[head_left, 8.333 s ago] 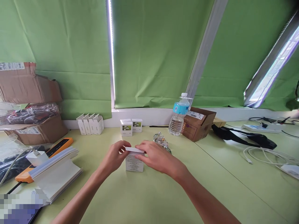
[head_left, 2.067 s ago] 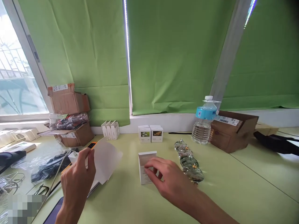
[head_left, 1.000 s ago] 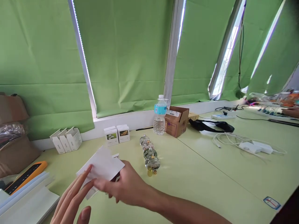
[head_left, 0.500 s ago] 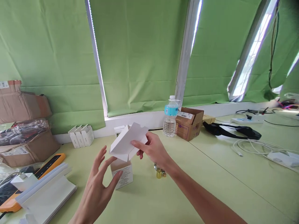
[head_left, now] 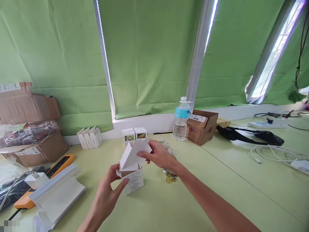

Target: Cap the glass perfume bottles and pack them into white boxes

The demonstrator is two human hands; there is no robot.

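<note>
A small white carton (head_left: pixel 135 182) with fine print stands open at the top on the pale green table. My left hand (head_left: pixel 107 190) grips it from the left, thumb on the printed face and fingers at the left side. My right hand (head_left: pixel 159 155) pinches a folded white cardboard piece (head_left: pixel 135 154) between thumb and fingers. Its lower end is at the carton's mouth; how far inside it reaches is hidden. Beneath my right wrist lies shiny silver wrapping (head_left: pixel 166 145), partly covered, with a small yellow-gold cylinder (head_left: pixel 168 178) near it.
Two picture-fronted boxes (head_left: pixel 140 132) stand behind the carton, white cartons (head_left: pixel 89 138) to their left. A water bottle (head_left: pixel 181 127) and brown box (head_left: pixel 200 129) stand at the back right. An orange-and-black power strip (head_left: pixel 61 164) and white papers (head_left: pixel 60 199) lie left.
My right hand has lowered the cardboard piece to the carton's mouth. My left hand, open before, has closed on the carton. The view has shifted slightly left.
</note>
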